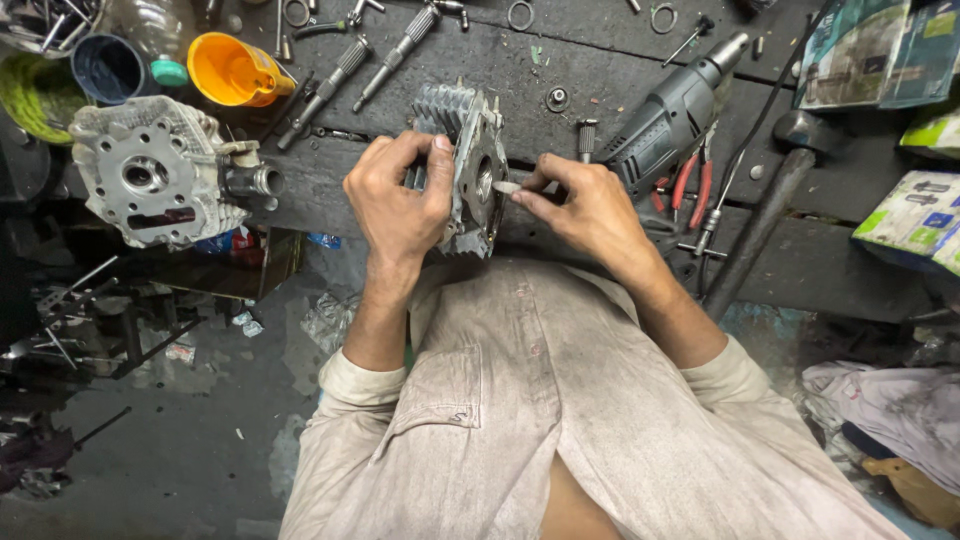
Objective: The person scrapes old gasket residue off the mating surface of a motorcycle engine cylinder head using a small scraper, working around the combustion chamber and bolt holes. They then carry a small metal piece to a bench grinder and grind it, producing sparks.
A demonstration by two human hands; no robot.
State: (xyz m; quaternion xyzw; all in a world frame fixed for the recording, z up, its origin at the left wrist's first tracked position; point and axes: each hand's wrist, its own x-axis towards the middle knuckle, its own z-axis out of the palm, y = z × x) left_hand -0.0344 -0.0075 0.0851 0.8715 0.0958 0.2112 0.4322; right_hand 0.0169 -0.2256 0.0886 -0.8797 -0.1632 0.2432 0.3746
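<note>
A grey finned engine cylinder head (470, 150) stands on its side at the near edge of the dark wooden workbench (600, 60). My left hand (400, 200) grips it from the left, thumb over its upper edge. My right hand (585, 205) pinches a small pale flat piece (507, 187) between thumb and fingers. The piece's tip rests against the head's round opening.
A second cylinder head (160, 175) lies at the left. An orange cup (232, 68), a dark cup (108, 68), socket tools (325, 90), a grey power drill (670, 120), red-handled pliers (690, 185) and a hammer (775, 200) crowd the bench. Boxes (915, 215) sit right.
</note>
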